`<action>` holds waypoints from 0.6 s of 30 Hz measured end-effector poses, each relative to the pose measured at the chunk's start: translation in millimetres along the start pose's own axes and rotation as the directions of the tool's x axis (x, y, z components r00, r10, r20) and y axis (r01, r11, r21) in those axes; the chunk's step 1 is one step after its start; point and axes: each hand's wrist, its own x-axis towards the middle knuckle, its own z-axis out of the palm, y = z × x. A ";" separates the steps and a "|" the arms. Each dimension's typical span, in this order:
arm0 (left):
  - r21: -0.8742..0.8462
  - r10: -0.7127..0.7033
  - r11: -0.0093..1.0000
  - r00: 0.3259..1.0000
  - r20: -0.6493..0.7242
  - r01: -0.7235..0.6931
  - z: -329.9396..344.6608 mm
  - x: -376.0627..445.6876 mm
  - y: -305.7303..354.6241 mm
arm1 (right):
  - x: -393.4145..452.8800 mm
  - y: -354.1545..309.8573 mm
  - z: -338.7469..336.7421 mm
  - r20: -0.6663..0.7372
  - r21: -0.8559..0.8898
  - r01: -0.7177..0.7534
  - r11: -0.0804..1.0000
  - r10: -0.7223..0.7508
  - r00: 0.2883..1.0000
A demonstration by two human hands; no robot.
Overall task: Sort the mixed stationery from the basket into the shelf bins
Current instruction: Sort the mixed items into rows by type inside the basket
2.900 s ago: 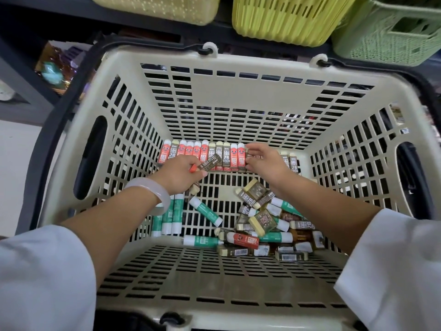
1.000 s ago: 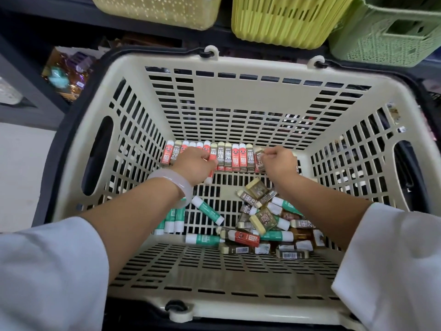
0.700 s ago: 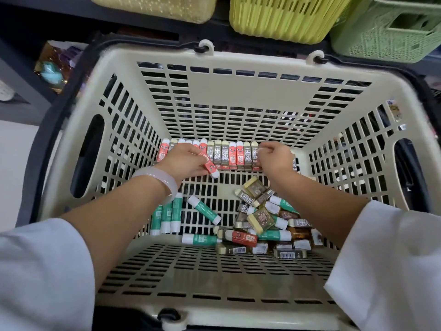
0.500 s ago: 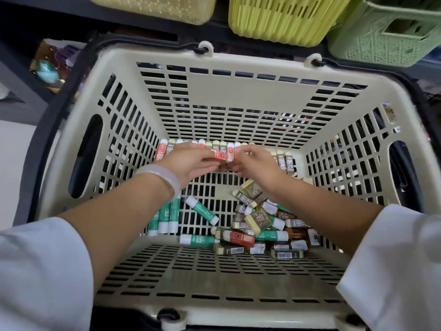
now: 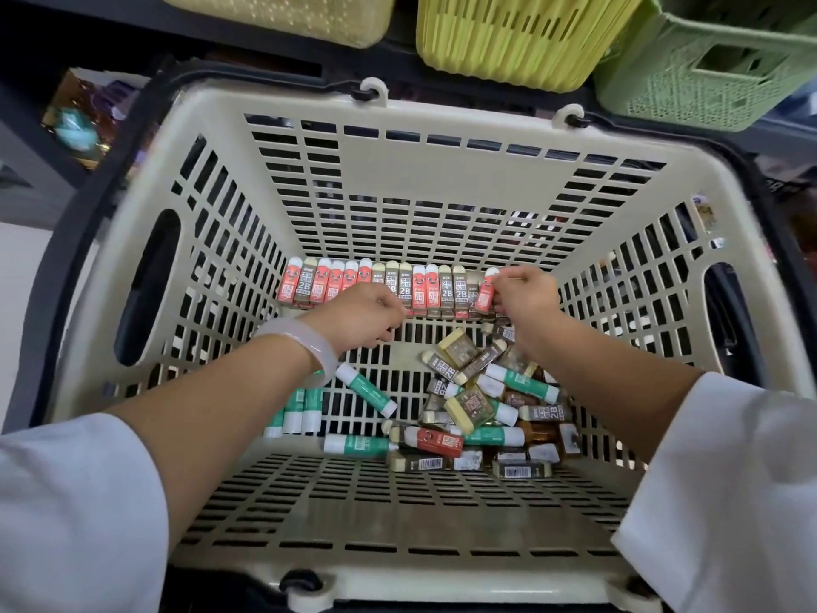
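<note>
Head cam looks down into the beige basket [image 5: 411,188], where I count about sixteen small packs in a row [image 5: 389,289] along the far wall: roughly nine red, seven brown "2B" ones (a couple sit half behind the hands). The right hand [image 5: 524,298] pinches a red pack [image 5: 487,290] at the row's right end, while the left hand [image 5: 360,315] hovers curled just in front of the row, and I can't tell if it holds anything. Nearer sit three green packs side by side [image 5: 294,413], two loose green ones beside them, a mixed heap [image 5: 482,413] on the right, and three bins on the shelf above [image 5: 521,33].
</note>
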 end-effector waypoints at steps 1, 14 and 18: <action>0.008 0.003 1.000 1.000 0.007 -0.003 0.1 0.2 -1.2 | 3.7 1.3 3.1 -0.005 -0.021 -0.008 1.000 0.007 1.000; 0.125 0.062 0.990 0.995 0.081 -0.072 5.2 2.8 -5.8 | 14.1 -0.6 -9.5 0.217 -0.359 0.355 0.863 -0.293 0.931; 0.183 0.077 0.978 0.992 0.103 -0.095 6.0 3.0 -5.8 | 10.6 -2.8 -34.8 0.628 -0.741 0.644 0.188 -0.143 0.765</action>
